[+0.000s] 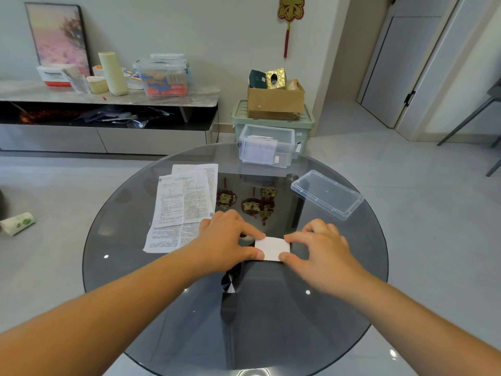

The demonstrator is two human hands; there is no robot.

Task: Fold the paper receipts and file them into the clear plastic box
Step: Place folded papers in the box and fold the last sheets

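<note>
A small folded white receipt [272,248] lies on the round dark glass table [271,321]. My left hand [227,240] pinches its left edge between forefinger and thumb. My right hand [320,246] pinches its right edge the same way. A pile of unfolded printed receipts [181,204] lies just left of my left hand. The clear plastic box [267,146] stands open at the table's far edge, with folded papers inside. Its clear lid [326,194] lies on the table to the right.
Red and gold ornaments [249,203] show in the glass between the pile and the lid. Beyond the table stand a green bin [306,123] with a cardboard box [275,101] on it and a low cabinet [108,99]. A paper roll [17,223] lies on the floor at left.
</note>
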